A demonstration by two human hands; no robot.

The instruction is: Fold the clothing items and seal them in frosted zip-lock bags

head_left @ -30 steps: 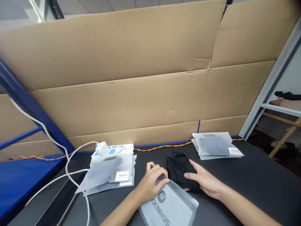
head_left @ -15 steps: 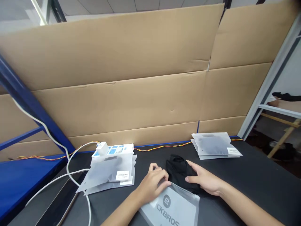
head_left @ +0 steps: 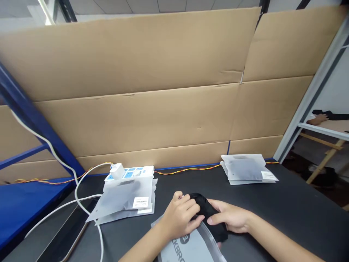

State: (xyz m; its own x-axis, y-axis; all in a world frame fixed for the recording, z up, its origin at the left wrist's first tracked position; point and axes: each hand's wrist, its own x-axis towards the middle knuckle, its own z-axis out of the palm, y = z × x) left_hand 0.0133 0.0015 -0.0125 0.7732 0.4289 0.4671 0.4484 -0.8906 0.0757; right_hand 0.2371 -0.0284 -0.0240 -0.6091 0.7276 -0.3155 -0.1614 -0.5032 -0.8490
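My left hand [head_left: 183, 214] is closed on the upper edge of a frosted plastic bag [head_left: 188, 249] with dark lettering and a round logo. A bunched black cloth [head_left: 208, 211] lies against the bag's mouth, its lower part beside the bag's edge. My right hand [head_left: 230, 216] grips the cloth from the right, thumb on top and the other fingers partly hidden behind and beneath it. How far the cloth reaches into the bag cannot be made out.
Filled frosted bags with white labels lie at the left [head_left: 125, 198] and back right [head_left: 245, 169]. Behind the left ones is a white power strip [head_left: 139, 173] with cables. A dark flat device [head_left: 65, 233] lies front left. Cardboard [head_left: 152, 120] stands behind. Another person's hand shows far right.
The black cloth has moved down and toward the bag's mouth with my right hand. The bag has tilted, and its mouth edge now slants down to the right.
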